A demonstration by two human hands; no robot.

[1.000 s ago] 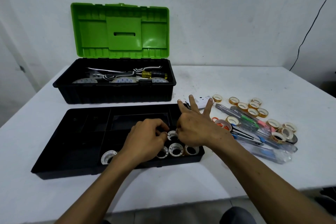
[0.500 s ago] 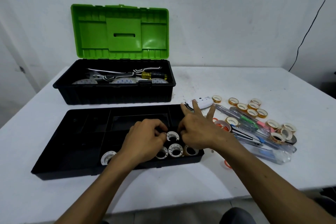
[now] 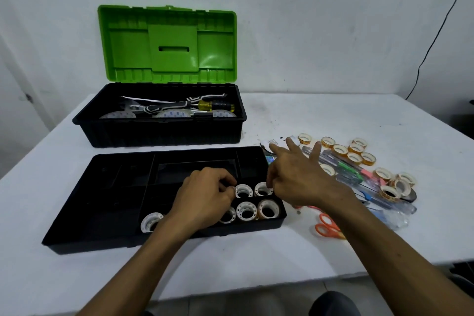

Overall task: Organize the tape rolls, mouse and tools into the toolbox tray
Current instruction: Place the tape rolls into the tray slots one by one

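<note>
Your left hand (image 3: 205, 195) pinches tape roll (image 3: 243, 190) in tray (image 3: 77, 218), core hole facing up. Your right hand (image 3: 295, 179) thumb-and-forefinger grips neighbouring roll (image 3: 262, 188), other fingers splayed.

A plain workshop or utility room. A white table (image 3: 333, 115) stands against a bare, scuffed white wall (image 3: 307, 20) with a black cable (image 3: 433, 43) hanging down it, and holds an open green-lidded toolbox (image 3: 164, 100) of hand tools.

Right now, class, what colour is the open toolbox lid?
Bright green lid, clearest in the head view.
</note>
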